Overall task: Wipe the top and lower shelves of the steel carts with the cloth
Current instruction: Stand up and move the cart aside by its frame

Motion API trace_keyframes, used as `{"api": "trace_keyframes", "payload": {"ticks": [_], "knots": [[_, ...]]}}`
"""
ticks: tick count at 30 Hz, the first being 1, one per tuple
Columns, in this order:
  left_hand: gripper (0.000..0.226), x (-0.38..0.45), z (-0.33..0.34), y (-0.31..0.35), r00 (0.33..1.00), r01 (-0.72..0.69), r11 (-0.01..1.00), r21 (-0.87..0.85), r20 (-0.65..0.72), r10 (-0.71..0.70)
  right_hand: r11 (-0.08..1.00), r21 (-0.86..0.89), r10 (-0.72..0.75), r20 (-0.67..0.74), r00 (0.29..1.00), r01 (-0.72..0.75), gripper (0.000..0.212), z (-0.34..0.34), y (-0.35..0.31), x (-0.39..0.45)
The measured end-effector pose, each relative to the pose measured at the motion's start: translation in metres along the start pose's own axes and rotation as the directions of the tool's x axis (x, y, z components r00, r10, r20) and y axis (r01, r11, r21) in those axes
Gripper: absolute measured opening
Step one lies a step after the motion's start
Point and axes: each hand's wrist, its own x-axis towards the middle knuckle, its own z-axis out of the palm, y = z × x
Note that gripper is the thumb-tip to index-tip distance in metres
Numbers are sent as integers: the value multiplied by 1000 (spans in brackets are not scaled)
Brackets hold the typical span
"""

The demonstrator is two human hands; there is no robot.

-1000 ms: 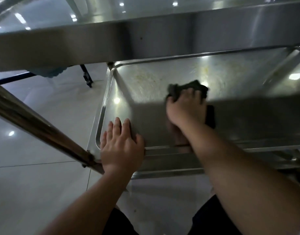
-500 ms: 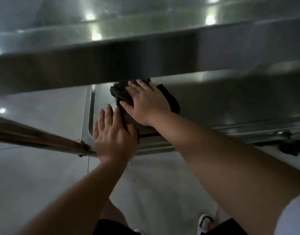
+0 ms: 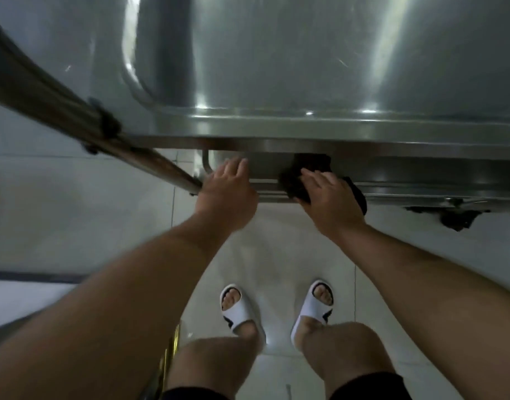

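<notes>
The person looks straight down over a steel cart. The top shelf [image 3: 320, 67] is big and shiny and fills the far part of the view. Its near edge runs from left to right across the middle.

Under that edge, only a thin strip of the lower shelf [image 3: 421, 180] shows. The dark cloth [image 3: 294, 183] lies on the near rim of this lower shelf, right of the middle. The far part of the cloth is hidden under the top shelf. One end of it hangs down at the right, past the hand.

The right hand [image 3: 331, 200] lies flat on top of the cloth. Its fingers [image 3: 314, 177] are straight and spread, and they press the cloth onto the shelf rim. They do not curl around it.

The left hand [image 3: 226, 194] rests on the near left corner of the lower shelf, just left of the cloth. Its fingers are straight and reach in under the top shelf. It holds nothing.

A long brown-looking cart bar [image 3: 60, 111] slants from the far left down to the left hand.

Below are a pale tiled floor [image 3: 75, 212] and two feet in white sandals [image 3: 239, 310].
</notes>
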Motion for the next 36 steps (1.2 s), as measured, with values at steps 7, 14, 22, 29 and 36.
{"api": "trace_keyframes", "payload": {"ticks": [7, 14, 22, 29, 36], "knots": [[52, -159, -49, -29, 916, 37, 989, 147, 390, -92, 984, -146, 160, 454, 877, -104, 34, -71, -83, -78], [43, -276, -132, -49, 924, 147, 985, 86, 344, -168, 983, -182, 134, 605, 785, -28, 31, -150, -201, -153], [44, -376, -233, -102, 939, 315, 944, -99, 177, -295, 969, -192, -24, 555, 832, 156, 35, -249, -354, -165], [48, -424, -295, -171, 865, 492, 838, -236, 26, -501, 959, -117, -168, 493, 854, 257, 34, -303, -486, -116], [47, -388, -376, -244, 814, 540, 812, -223, -108, -571, 924, -117, -281, 438, 854, 365, 31, -341, -575, -16]]}}
